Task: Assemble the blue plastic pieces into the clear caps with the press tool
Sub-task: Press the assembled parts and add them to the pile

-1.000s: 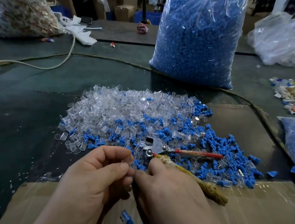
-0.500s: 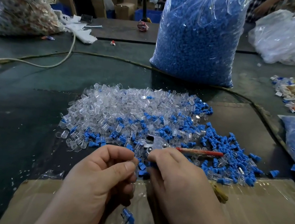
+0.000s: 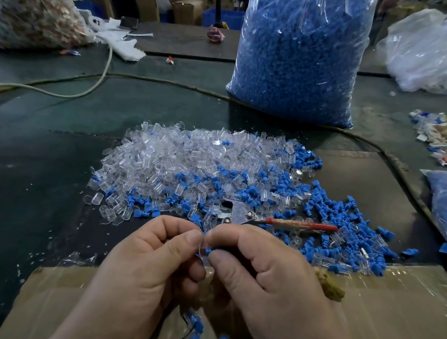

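Dark green worktable point(image 3: 29, 171) in a cluttered workshop. Near its front edge, a clear cap point(image 3: 203, 248) pinched by the left hand point(image 3: 145, 267), tip to tip with a blue piece point(image 3: 208, 251) pinched by the right hand point(image 3: 264, 278). Just behind, press tool point(image 3: 241, 215) lying ungripped on the mixed heap of clear caps point(image 3: 175, 156) and loose blue pieces point(image 3: 345, 232). Beyond, a tall bag of blue parts point(image 3: 299, 50). Under the wrists, taped cardboard point(image 3: 396, 323).
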A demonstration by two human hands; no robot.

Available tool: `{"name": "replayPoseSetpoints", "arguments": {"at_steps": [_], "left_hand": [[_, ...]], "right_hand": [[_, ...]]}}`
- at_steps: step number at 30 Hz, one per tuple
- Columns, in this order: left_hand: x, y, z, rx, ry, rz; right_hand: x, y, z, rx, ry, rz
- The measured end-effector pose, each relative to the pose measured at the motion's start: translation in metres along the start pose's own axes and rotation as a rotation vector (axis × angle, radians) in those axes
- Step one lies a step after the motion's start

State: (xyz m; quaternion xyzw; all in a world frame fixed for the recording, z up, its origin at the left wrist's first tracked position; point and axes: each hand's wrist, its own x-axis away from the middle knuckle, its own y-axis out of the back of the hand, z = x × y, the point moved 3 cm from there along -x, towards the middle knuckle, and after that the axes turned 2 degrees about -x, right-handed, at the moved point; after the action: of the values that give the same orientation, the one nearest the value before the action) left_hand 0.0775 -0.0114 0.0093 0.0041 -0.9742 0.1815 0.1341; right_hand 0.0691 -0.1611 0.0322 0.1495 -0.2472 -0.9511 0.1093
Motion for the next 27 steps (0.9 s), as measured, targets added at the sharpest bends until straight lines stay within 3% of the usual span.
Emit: {"name": "replayPoseSetpoints", "arguments": {"at_steps": [10, 14, 22, 27], "left_hand": [[-0.001, 0.002, 0.003, -0.052, -0.020, 0.036], [-0.002, 0.001, 0.002, -0.069, -0.036, 0.021], [0.009, 0.001, -0.001, -0.459, -0.258, 0.019], [0.008, 0.002, 0.004, -0.459, -0.202, 0.038]], "right_hand": [[0.001, 0.003, -0.003, 0.148, 0.057, -0.108], [0.001, 0.002, 0.002, 0.216, 0.165, -0.035], [0.001, 0.005, 0.001, 0.277, 0.230, -0.110], [0.002, 0.001, 0.003, 0.340, 0.215, -0.040]]}}
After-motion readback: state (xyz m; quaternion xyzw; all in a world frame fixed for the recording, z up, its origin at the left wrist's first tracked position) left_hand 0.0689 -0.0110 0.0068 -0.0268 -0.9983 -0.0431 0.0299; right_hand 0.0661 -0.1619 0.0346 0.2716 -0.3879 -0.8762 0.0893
